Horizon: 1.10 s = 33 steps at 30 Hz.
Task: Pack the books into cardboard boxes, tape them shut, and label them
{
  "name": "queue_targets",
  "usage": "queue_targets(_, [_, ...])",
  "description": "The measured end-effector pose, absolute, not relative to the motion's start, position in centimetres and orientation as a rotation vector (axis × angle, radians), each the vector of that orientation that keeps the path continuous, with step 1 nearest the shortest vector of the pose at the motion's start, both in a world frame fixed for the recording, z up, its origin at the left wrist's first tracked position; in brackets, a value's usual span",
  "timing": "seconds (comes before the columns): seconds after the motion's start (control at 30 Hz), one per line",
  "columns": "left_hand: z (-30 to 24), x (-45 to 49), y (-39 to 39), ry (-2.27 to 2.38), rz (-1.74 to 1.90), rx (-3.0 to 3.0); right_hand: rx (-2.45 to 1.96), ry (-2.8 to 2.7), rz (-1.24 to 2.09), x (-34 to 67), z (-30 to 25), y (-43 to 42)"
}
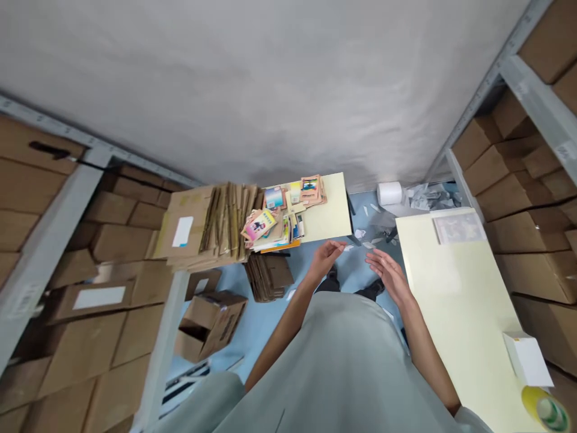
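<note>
My left hand is in mid-air in front of my body, close to the near right corner of the cream table. Its fingers are stretched out towards the right, and I see nothing held in them. Across a gap, my right hand is raised with its fingers extended and apart, holding nothing. It is nearest the left edge of the second cream table. Scraps of white paper lie on the blue floor beyond and between the hands.
Flattened cardboard boxes and printed booklets crowd the far table. An open carton sits on the floor at left. Shelves of brown boxes flank both sides. A white roll, white box and tape roll are at right.
</note>
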<state>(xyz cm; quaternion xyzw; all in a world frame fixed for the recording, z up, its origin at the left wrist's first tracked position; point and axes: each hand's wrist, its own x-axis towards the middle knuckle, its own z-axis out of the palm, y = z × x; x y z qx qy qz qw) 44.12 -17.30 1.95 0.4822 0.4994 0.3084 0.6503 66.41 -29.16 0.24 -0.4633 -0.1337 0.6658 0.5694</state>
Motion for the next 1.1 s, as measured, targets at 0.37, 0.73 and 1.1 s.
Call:
queue_targets(0.37, [2.0,25.4,-15.7,1.172,1.105,0.906,-1.152,-0.645,1.813,48.0,2.5,-21.4])
queue_targets(0.73, [-1.7,-2.5,-14.3,1.48,1.544,0.377,-1.138,-0.926,1.958,25.3,3.7,-11.0])
queue_targets(1.1, [-3.4,-8.4,-10.5,1.473,1.364,0.266,-1.152,-1.034,2.084,10.9,2.3,-6.0])
